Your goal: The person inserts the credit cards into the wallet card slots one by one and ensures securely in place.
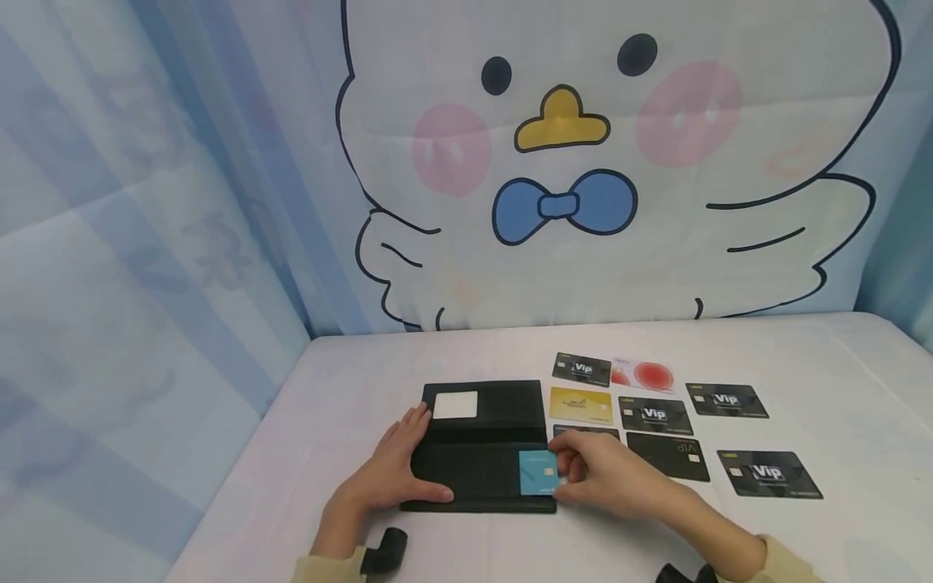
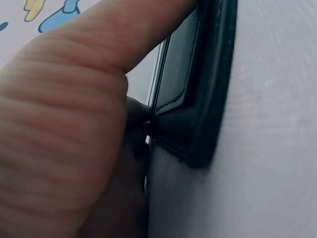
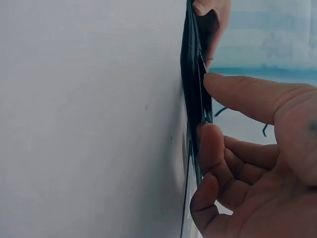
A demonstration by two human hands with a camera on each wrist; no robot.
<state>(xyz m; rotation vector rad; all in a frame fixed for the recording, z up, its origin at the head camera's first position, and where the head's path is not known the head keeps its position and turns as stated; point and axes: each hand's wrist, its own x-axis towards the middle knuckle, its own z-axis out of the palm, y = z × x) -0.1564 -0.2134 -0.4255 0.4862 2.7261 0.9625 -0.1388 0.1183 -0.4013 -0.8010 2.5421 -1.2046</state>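
A black wallet (image 1: 470,474) lies unfolded on the table, with a white patch or card (image 1: 455,405) showing on its upper panel. My left hand (image 1: 397,461) rests on the wallet's left side, its fingers stretched along the edge and its thumb on the lower panel. At the lower panel's right end is a blue card (image 1: 537,473) with a chip. My right hand (image 1: 601,474) pinches that card's right edge between thumb and fingers. The right wrist view shows the right thumb (image 3: 242,91) and fingertips close to the wallet's edge; the card itself is hard to make out there.
Right of the wallet lie several cards: black Vip cards (image 1: 768,474), a yellow card (image 1: 581,406), a pink-and-red card (image 1: 645,375) and a plainer dark card (image 1: 663,457). One dark card is partly hidden behind my right hand. A printed curtain (image 1: 466,283) hangs behind the white table (image 1: 350,372).
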